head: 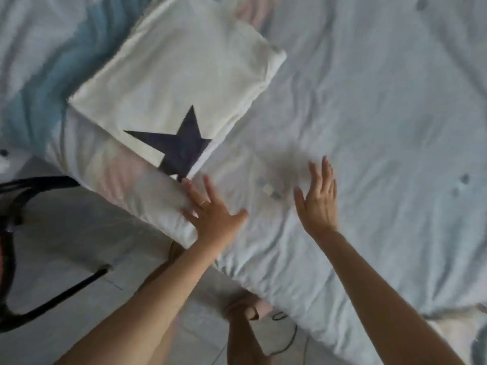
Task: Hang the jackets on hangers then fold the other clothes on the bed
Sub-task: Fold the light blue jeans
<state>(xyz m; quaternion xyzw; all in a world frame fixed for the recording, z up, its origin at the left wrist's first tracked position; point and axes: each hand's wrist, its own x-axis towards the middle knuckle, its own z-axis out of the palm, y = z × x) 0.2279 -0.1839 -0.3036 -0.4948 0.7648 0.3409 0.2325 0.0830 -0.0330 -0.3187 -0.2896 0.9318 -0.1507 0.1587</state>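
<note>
A folded white top (168, 83) with a dark star (179, 146) lies on the bed (369, 114), upper left of the frame. The left hand (210, 209) is spread on the bed edge just below the top's lower corner. The right hand (319, 198) is over the bed at centre. Each grip is wide open and holds nothing.

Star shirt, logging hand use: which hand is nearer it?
Left. The left hand is by the near corner of the star shirt; the right hand is apart, over bedding.

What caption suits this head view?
Folded white garment with a dark star on the pale blue bedspread; left hand and right hand open near it, holding nothing.
</note>
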